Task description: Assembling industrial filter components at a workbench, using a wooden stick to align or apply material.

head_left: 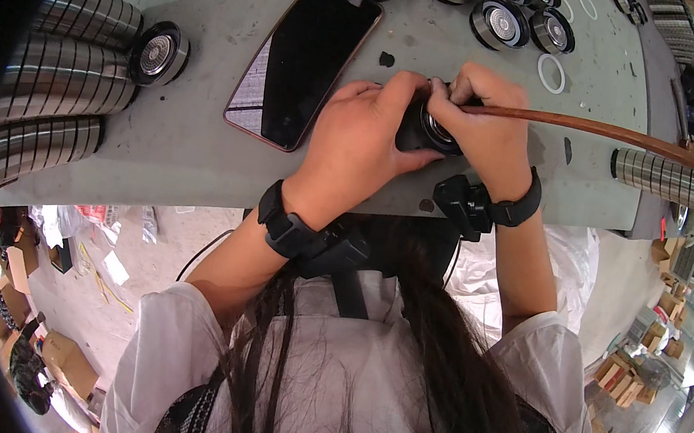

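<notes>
My left hand (355, 137) is closed around the side of a round black-and-metal part (435, 131) on the grey table, thumb at its near edge and fingers at its far side. My right hand (491, 130) grips a long, thin brown wooden stick (610, 130) close to its left end, just above that part. The stick's tip and much of the part are hidden by my fingers. From my right hand the stick reaches out to the right, past the table's edge. Each wrist wears a black strap with a small device.
A dark-screened phone (317, 57) lies left of my hands. Several round parts with mesh centres (500, 24) and a white ring (551, 73) sit beyond them. Metal stacks (65, 85) line the left, beside a single round part (158, 55); another stack (664, 178) lies right.
</notes>
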Demonstrator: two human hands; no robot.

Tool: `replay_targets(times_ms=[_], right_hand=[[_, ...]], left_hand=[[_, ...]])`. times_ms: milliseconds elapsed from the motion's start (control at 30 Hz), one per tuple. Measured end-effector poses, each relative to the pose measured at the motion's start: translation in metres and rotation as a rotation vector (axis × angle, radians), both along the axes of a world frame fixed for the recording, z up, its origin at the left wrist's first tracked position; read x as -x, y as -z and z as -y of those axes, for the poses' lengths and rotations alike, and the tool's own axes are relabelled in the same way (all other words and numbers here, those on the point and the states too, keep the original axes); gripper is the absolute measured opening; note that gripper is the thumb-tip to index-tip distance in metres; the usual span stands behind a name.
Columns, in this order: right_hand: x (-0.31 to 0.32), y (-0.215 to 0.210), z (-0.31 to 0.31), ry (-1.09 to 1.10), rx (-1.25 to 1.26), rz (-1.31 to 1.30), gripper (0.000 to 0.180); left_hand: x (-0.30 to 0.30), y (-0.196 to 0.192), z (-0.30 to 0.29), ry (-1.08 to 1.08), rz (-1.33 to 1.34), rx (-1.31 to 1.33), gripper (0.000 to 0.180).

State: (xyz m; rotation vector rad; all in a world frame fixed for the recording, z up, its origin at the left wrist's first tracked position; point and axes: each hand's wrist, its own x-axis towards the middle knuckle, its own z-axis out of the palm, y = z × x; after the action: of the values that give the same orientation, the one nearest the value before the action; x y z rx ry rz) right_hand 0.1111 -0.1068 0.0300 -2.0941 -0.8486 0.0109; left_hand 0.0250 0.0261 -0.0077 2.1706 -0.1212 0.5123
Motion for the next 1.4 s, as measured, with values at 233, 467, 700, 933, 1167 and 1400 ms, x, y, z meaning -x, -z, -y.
replay_targets(times_ms=[233,467,700,933,1167,1400], right_hand=[[0.001,0.004,0.006,-0.045,-0.022,0.055,0.027],[0.008,-0.004,0.024,0.018,-0.092,-0.141,0.031],[0.028,-0.014,0.042,0.214,-0.402,-0.557,0.022],[0.033,-0.012,0.028,0.144,-0.208,-0.442,0.029],[0.026,-0.008,0.016,0.111,-0.077,-0.249,0.031],[0.014,-0.001,0.005,0.181,-0.156,-0.126,0.034]], left_hand=[[-0.001,-0.003,-0.002,0.017,-0.02,-0.007,0.063],[-0.001,-0.007,-0.003,0.031,-0.056,-0.02,0.061],[-0.002,-0.013,-0.002,0.044,-0.069,-0.051,0.065],[-0.003,-0.01,-0.001,0.047,-0.073,-0.084,0.068],[-0.002,-0.01,-0.002,0.046,-0.075,-0.095,0.067],[-0.004,-0.011,0.0,0.046,-0.081,-0.124,0.067]])
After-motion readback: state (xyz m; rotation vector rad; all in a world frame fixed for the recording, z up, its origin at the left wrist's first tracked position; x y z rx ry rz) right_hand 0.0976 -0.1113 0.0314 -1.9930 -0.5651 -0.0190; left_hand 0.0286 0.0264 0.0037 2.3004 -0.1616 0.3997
